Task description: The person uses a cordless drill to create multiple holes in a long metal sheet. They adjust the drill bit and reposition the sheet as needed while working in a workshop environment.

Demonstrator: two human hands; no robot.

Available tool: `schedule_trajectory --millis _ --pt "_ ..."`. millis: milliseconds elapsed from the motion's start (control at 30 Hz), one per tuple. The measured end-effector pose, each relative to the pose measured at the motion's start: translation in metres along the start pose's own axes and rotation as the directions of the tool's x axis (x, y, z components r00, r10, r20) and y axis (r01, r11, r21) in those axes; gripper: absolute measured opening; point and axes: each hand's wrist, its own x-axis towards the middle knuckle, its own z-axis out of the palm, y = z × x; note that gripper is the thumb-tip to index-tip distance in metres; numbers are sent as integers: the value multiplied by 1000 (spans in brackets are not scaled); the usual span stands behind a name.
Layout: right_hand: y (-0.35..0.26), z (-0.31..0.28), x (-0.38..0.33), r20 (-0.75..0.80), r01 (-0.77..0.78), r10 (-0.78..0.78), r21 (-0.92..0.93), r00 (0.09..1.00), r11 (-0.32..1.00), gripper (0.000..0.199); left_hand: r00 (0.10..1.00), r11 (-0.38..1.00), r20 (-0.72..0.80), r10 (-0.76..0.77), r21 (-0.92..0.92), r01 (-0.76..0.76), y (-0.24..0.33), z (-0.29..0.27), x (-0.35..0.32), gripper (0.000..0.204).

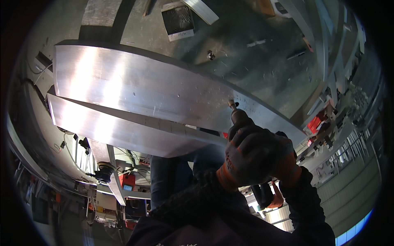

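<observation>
Both my hands wear grey gloves with orange cuffs and are closed around a power drill (pixel 239 116). My left hand (pixel 240 153) wraps round it from the left side. On the right, my right hand (pixel 276 149) grips it, and the two hands overlap, so most of the drill's body is hidden. The drill's tip points away from me and meets, or nearly meets, the wide aluminium beam (pixel 164 88). Small dark specks lie on the metal around the tip. Nearer to me, a second aluminium beam (pixel 123 127) runs alongside the first, with a tapering gap between them.
On the floor beyond lie a dark square piece (pixel 178 20), a metal offcut (pixel 202 10) and scattered shavings. Stacked metal profiles (pixel 328 45) stand at the right, near a red object (pixel 316 123). At the lower left are a round black tool (pixel 105 172) and a red box (pixel 127 181).
</observation>
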Motion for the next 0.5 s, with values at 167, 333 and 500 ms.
schedule_trajectory --millis 167,333,500 --pt "5 -8 7 44 -25 27 -33 999 999 35 988 988 -16 151 32 -151 -8 3 8 34" --pt "30 14 -8 -58 94 -101 -114 993 989 43 987 987 -9 159 23 -159 -5 4 14 36" --pt "24 33 -12 -170 103 -168 -337 971 936 39 981 980 14 193 37 -194 -8 -11 15 38"
